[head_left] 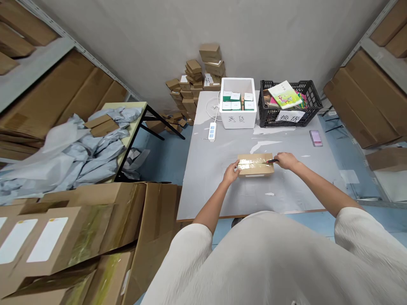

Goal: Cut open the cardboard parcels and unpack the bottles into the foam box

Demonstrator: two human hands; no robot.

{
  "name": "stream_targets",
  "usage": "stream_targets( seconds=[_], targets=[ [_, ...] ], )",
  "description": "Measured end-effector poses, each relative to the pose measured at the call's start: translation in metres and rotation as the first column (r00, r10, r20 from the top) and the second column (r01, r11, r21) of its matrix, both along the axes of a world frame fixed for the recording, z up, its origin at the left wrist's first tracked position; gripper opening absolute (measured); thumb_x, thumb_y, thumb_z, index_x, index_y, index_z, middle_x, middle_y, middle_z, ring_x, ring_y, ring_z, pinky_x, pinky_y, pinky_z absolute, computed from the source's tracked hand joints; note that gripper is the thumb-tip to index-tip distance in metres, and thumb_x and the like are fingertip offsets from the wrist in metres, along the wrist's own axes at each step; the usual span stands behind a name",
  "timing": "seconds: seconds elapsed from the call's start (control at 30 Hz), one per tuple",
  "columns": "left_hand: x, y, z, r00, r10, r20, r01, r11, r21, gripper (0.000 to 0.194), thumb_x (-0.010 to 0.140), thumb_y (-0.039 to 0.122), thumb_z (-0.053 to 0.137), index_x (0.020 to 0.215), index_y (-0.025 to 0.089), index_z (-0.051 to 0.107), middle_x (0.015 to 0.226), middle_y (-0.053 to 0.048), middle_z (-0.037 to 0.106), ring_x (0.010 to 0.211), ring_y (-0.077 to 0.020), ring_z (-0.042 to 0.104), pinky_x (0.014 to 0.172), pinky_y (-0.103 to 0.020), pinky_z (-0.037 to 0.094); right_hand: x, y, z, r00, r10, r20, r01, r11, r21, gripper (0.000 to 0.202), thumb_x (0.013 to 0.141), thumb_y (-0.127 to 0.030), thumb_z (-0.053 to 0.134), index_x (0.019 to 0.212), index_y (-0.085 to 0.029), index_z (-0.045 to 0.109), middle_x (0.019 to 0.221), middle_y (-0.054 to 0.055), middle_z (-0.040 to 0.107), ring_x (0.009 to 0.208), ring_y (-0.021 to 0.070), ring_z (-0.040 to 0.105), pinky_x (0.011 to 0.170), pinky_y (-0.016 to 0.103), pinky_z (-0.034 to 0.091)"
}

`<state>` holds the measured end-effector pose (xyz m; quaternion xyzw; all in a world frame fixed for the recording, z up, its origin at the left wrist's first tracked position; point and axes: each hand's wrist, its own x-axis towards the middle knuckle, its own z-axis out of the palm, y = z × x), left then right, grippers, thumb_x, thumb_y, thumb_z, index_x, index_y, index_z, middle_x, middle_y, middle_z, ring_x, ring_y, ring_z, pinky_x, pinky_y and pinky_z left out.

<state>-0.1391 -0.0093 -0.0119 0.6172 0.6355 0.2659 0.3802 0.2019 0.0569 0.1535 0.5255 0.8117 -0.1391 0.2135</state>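
The person's right hand [286, 161] is closed around a slim dark-and-red tool [271, 161], while the left hand [231, 173], partly curled, grips the left end of a cardboard box [256, 171], apparently steadying it against the tool's pressure. The box lies between the hands near the table's [210, 190] near edge, the tool's tip at its taped top; a white bin [238, 122] and black crate [266, 120] sit farther off.
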Motion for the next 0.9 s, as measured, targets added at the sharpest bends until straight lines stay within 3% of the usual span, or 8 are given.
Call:
stream_targets(
  seconds=[0.23,0.43,0.5,0.57,0.67,0.73,0.9],
  targets=[
    [0.0,-0.003,0.009,0.997,-0.016,-0.079,0.015,1.0,-0.016,0.062,0.1,0.033,0.062,0.161,0.027,0.053,0.142,-0.011,0.068,0.128,-0.0289,0.066,0.113,-0.046,0.053,0.021,0.003,0.006,0.999,0.023,0.031,-0.023,1.0,-0.003,0.031,0.106,-0.027,0.051,0.119,-0.021,0.078,0.124,0.016,0.074,0.11,0.0307,0.071,0.083,0.036,0.05],
    [0.011,-0.002,0.036,0.955,-0.025,-0.295,0.01,0.999,-0.054,0.059,0.099,0.025,0.059,0.157,0.027,0.054,0.158,-0.013,0.056,0.147,-0.0326,0.053,0.124,-0.049,0.043,0.031,0.002,0.009,0.999,0.035,0.036,-0.034,0.999,-0.006,0.032,0.106,-0.028,0.051,0.122,-0.022,0.078,0.128,0.016,0.073,0.111,0.0308,0.071,0.086,0.037,0.051],
    [0.027,0.0,0.049,0.902,-0.01,-0.431,0.002,1.0,-0.019,0.056,0.096,0.019,0.06,0.152,0.025,0.058,0.167,-0.015,0.045,0.155,-0.0367,0.042,0.126,-0.054,0.037,0.032,0.003,0.008,0.999,0.035,0.029,-0.035,0.999,-0.009,0.033,0.106,-0.028,0.05,0.123,-0.022,0.078,0.128,0.017,0.073,0.111,0.0316,0.071,0.086,0.039,0.052],
    [0.052,0.002,0.06,0.864,-0.067,-0.499,0.1,0.994,0.04,0.056,0.095,0.018,0.062,0.151,0.026,0.057,0.17,-0.015,0.041,0.16,-0.0356,0.034,0.129,-0.054,0.031,0.032,0.004,0.006,0.999,0.041,0.021,-0.041,0.999,-0.009,0.034,0.106,-0.028,0.049,0.124,-0.021,0.077,0.127,0.017,0.073,0.111,0.0317,0.071,0.087,0.039,0.052],
    [0.094,0.007,0.07,0.809,-0.341,-0.478,0.392,0.92,0.007,0.065,0.096,0.029,0.069,0.157,0.028,0.047,0.166,-0.014,0.045,0.157,-0.0323,0.039,0.128,-0.049,0.033,0.032,0.007,0.003,0.999,0.048,0.021,-0.048,0.999,-0.005,0.032,0.106,-0.029,0.051,0.123,-0.021,0.077,0.126,0.017,0.074,0.112,0.0314,0.071,0.086,0.038,0.052],
    [0.117,0.01,0.073,0.755,-0.432,-0.493,0.486,0.874,-0.022,0.073,0.093,0.036,0.076,0.158,0.028,0.044,0.166,-0.015,0.044,0.158,-0.0343,0.037,0.129,-0.05,0.03,0.033,0.008,0.0,0.999,0.049,0.022,-0.049,0.999,-0.01,0.031,0.106,-0.029,0.052,0.122,-0.021,0.077,0.126,0.017,0.074,0.112,0.0312,0.071,0.086,0.036,0.051],
    [0.135,0.014,0.073,0.719,-0.423,-0.552,0.462,0.884,-0.075,0.067,0.091,0.03,0.08,0.151,0.026,0.049,0.16,-0.015,0.049,0.151,-0.0342,0.044,0.123,-0.049,0.037,0.034,0.011,-0.005,0.999,0.049,0.018,-0.049,0.999,-0.012,0.03,0.106,-0.027,0.053,0.122,-0.021,0.078,0.127,0.019,0.073,0.113,0.0332,0.071,0.086,0.038,0.052]
  ],
)
